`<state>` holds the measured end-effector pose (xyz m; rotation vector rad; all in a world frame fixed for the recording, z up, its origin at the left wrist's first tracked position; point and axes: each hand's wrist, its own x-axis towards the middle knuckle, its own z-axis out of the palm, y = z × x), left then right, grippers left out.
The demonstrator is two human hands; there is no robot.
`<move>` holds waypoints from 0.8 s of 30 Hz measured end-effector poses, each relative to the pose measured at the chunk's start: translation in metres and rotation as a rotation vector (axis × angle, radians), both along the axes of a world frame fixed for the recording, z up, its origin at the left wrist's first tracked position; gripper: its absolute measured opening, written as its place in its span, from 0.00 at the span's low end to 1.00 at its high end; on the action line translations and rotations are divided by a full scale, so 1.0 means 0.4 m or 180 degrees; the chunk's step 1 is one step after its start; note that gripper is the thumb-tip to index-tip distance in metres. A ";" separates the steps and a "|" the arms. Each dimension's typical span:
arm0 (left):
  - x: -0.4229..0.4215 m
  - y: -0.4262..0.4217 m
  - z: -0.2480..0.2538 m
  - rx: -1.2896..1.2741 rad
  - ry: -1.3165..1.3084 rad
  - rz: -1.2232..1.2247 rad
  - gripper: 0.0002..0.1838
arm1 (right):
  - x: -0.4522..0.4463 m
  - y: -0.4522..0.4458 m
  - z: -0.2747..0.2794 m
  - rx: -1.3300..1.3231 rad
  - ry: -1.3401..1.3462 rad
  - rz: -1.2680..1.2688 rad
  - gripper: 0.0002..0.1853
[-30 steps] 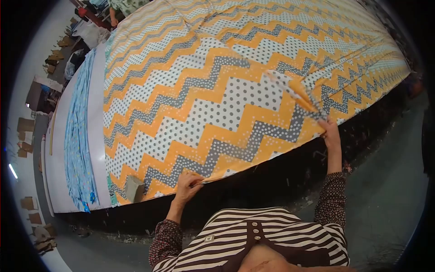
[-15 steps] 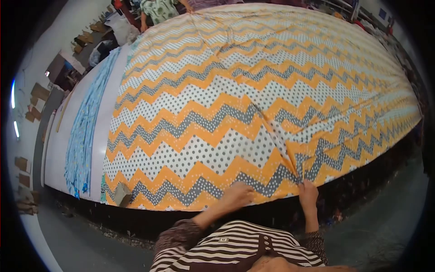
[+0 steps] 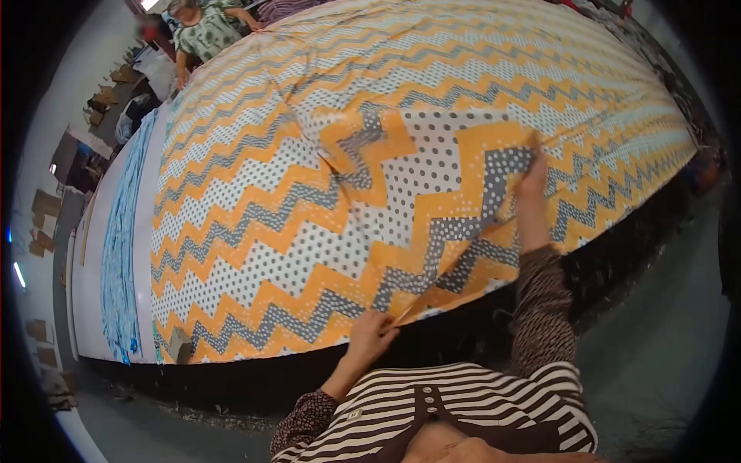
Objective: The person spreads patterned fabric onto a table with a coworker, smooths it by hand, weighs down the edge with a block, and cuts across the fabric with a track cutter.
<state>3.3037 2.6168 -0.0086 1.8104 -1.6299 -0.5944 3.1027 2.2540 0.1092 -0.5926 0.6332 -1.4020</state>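
Note:
A large fabric sheet [image 3: 255,270] with orange, grey and white polka-dot zigzags is spread over the table. My left hand [image 3: 369,339] pinches the near edge of this fabric, close to my body. Farther right, my right hand [image 3: 531,181] is raised and closed on the fabric, lifting it into a billowing fold between my two hands. The fingertips of the right hand are partly blurred. A small grey block [image 3: 180,346] rests on the fabric's near left corner.
A bunched strip of light blue fabric [image 3: 123,262] lies along the pale tabletop [image 3: 86,309] at the left. Across the table a person [image 3: 207,32] stands with a hand at the fabric's far edge. Cardboard boxes [image 3: 45,204] are by the left wall.
My right hand has moved up and away from the near edge, raising the fabric. My left hand, flat over the cloth before, now grips its edge. The view has shifted right.

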 end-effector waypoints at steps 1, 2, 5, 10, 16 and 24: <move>-0.007 -0.001 -0.005 0.0019 0.0024 0.0108 0.13 | -0.095 -0.028 0.064 -0.0047 -0.0151 -0.0296 0.19; -0.006 0.003 -0.022 0.0004 0.0091 0.0159 0.12 | -0.183 -0.023 0.119 -0.0029 -0.0168 -0.0559 0.19; -0.002 0.016 -0.052 0.0050 0.0368 0.0329 0.12 | -0.472 -0.072 0.069 -0.0104 0.0037 -0.0399 0.19; -0.015 0.013 -0.047 0.0392 0.0977 0.0681 0.08 | -0.784 -0.097 -0.153 -0.0035 0.1610 0.0162 0.14; -0.033 -0.013 -0.008 0.0677 0.1150 0.1075 0.09 | -0.886 -0.149 -0.325 -0.0496 0.3881 0.0721 0.09; -0.050 -0.095 0.026 0.1615 0.0618 0.1258 0.08 | -0.884 -0.106 -0.327 -0.0940 0.5468 0.0751 0.15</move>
